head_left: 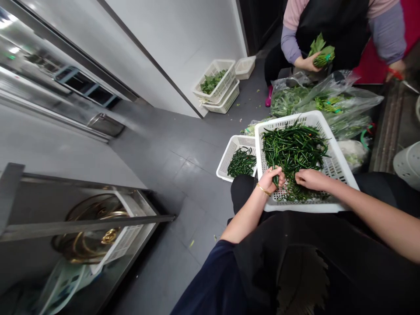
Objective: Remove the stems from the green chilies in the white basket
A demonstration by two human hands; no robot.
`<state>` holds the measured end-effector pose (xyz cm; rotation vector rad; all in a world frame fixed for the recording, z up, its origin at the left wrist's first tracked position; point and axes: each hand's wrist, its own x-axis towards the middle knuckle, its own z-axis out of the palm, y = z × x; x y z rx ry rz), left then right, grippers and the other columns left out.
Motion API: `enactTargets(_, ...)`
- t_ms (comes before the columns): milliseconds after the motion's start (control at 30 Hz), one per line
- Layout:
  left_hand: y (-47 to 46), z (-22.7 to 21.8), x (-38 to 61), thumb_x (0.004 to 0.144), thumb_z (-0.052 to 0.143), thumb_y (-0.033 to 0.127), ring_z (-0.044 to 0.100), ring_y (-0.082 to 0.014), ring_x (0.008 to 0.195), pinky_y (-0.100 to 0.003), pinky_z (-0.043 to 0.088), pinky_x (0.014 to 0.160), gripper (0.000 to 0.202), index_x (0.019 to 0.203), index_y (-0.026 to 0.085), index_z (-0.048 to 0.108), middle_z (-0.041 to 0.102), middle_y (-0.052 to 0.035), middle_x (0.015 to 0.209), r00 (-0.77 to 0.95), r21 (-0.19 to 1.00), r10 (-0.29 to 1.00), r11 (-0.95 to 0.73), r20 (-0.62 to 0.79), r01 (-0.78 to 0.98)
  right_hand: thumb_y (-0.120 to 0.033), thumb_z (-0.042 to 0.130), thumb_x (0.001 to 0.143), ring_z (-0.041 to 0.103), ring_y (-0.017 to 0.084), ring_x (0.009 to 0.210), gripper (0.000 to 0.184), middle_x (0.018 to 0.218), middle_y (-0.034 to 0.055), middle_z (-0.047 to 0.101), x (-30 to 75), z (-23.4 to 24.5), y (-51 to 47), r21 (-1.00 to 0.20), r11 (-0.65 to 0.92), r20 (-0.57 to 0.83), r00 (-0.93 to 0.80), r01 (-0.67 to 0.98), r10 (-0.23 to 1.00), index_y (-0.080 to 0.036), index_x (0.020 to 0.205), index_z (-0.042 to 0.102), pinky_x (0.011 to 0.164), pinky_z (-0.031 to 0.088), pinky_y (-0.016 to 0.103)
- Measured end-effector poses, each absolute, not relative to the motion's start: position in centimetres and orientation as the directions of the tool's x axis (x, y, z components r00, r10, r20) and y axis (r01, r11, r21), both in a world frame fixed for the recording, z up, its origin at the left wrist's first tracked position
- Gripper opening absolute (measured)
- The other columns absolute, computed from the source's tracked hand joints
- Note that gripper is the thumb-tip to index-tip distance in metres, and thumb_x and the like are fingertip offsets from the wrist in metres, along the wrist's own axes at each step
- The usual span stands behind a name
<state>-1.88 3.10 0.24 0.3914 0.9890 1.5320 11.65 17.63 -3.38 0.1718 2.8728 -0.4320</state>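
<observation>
Grey floor (183,151); white basket (340,162) of green chilies (292,146); left hand (269,179) curled round some, right hand (310,179) bunched, hold unclear.

Count one bare left hand (273,176) and one bare right hand (310,179) at three o'clock. Also there, count one large white rectangular perforated plastic basket (305,207) and one smaller white rectangular perforated plastic basket (227,156), plus slim dark-green chillies (292,146) too many to count. At twelve, count at least two stacked white plastic crates (226,85); at one, one small whitish plastic tub (245,68). At two, count one black-aproned co-worker (331,22), one leafy green bunch (323,53), one magenta boot (269,97).
</observation>
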Motion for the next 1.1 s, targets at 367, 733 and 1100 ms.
enactTargets(367,2.7,-0.2,-2.2,0.067,0.069,0.032,0.022,-0.0014,0.036,-0.018,0.024,0.039,0.025,0.079,0.012,0.059,0.024,0.0108,0.043,-0.285,0.781,0.857,0.195,-0.43,-0.593,-0.015,0.048,0.075,0.063,0.02,0.072,0.014,0.077,0.0103,0.066,11.2,-3.1,16.8,-0.322,0.904,-0.365,-0.918,0.282,0.156,-0.015,0.076,0.062,0.064,0.047,0.028)
enactTargets(733,5.7,0.0,1.5,0.055,0.075,0.045,0.024,-0.0015,0.034,-0.02,0.022,0.037,0.039,0.061,0.013,0.055,0.03,0.0097,0.038,-0.153,0.829,0.864,0.39,-0.48,-0.401,-0.038,0.039,0.086,0.061,0.019,0.074,0.031,0.081,0.0103,0.066,12.8,0.5,17.8,-0.668,0.597,-0.122,-0.857,0.444,0.501,-0.015,0.079,0.059,0.066,0.046,0.028)
enactTargets(1100,3.4,0.3,-2.2,0.058,0.069,0.035,0.052,-0.01,0.054,-0.02,0.034,0.043,0.031,0.075,0.012,0.057,0.063,-0.0068,0.072,-0.162,0.751,0.943,0.119,-0.29,-0.649,-0.033,0.051,0.082,0.062,0.026,0.086,0.037,0.095,0.0187,0.064,11.6,-5.0,20.6,-0.223,0.686,-0.387,-0.709,0.693,0.59,-0.009,0.111,0.049,0.071,0.045,0.035)
